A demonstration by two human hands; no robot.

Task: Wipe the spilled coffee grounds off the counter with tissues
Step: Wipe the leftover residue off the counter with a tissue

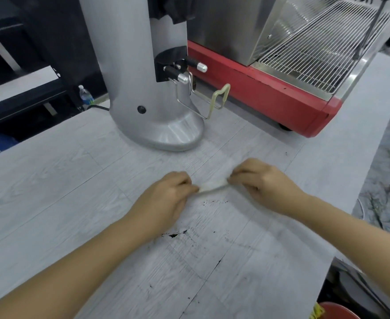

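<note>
A white tissue point(212, 187) is stretched between my two hands just above the pale wood-grain counter point(51, 192). My left hand point(166, 199) pinches its left end and my right hand point(263, 183) pinches its right end. Dark coffee grounds point(175, 234) lie smeared on the counter in front of my hands, with thinner specks point(212, 202) just under the tissue and more streaks nearer to me. The tissue looks blurred, so its folds are unclear.
A silver coffee grinder point(148, 88) stands right behind my hands, its wire fork point(212, 104) sticking out to the right. A red and steel espresso machine point(281, 77) fills the back right. The counter edge runs down the right side, with a red bin point(336, 310) below.
</note>
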